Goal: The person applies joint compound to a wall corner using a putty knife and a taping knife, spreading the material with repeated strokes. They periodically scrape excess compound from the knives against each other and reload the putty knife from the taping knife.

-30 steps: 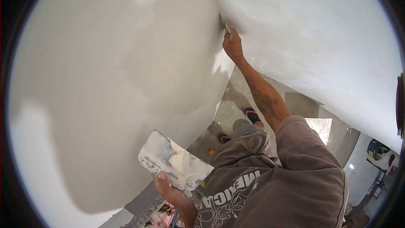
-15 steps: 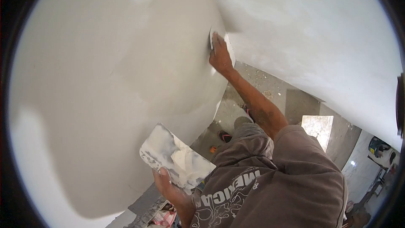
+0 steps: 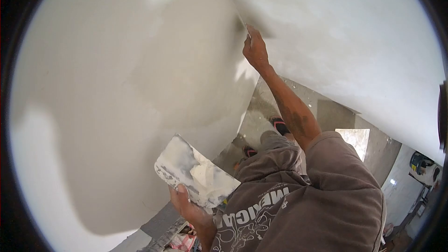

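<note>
My left hand point(image 3: 184, 203) is closed round the underside of a flat plate point(image 3: 193, 170) smeared with white and grey paste, held low before my shirt. Up at the corner where two pale walls meet, my right hand point(image 3: 255, 49) grips a thin scraper point(image 3: 248, 29), seen nearly edge-on against the wall. Most of the scraper's blade is hidden by the fingers and the angle. Shadows of the arm and head fall across the left wall point(image 3: 116, 88).
The right wall point(image 3: 350, 42) slants over the speckled concrete floor point(image 3: 329, 114). My sandalled feet stand below. At the lower right is a dark tool point(image 3: 418, 162) with other items. Red and white cloth point(image 3: 182, 241) lies at the bottom left.
My right hand has moved slightly up and to the right, into the corner, and the scraper has turned from broad view to edge-on. My left hand and the plate have hardly moved.
</note>
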Tool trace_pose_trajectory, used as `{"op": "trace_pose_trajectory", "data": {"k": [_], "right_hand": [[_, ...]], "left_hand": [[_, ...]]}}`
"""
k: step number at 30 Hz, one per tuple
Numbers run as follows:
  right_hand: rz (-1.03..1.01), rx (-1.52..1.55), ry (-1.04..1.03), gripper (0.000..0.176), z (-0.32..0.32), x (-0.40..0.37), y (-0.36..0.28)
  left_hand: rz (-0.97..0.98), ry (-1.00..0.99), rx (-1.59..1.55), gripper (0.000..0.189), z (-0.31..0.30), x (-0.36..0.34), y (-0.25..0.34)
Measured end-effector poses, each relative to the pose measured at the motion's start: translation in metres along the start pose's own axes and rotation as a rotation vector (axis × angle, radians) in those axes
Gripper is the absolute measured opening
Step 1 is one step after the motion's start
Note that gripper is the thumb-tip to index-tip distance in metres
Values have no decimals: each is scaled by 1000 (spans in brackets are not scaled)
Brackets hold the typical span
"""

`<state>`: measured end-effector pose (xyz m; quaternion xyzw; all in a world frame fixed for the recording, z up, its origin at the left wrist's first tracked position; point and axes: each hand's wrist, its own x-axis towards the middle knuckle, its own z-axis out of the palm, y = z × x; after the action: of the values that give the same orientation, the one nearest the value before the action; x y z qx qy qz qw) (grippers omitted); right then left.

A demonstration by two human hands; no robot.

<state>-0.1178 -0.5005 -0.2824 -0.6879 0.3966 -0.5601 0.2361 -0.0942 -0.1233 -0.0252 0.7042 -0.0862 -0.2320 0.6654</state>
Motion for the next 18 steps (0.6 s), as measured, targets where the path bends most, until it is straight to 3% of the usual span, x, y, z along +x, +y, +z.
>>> {"op": "trace_pose_trajectory", "data": {"k": [4, 10, 15, 18], "right_hand": [[-62, -63, 15, 53, 14, 12, 16], [14, -4, -58, 57, 14, 10, 7], [81, 33, -175, 66, 10, -44, -29], [121, 136, -294, 60, -12, -75, -66]], "left_hand": [[-23, 41, -12, 58, 1, -8, 5], [-13, 71, -56, 57, 6, -13, 4], [3, 32, -38, 58, 18, -10, 6], [-14, 40, -57, 59, 27, -11, 11]]}}
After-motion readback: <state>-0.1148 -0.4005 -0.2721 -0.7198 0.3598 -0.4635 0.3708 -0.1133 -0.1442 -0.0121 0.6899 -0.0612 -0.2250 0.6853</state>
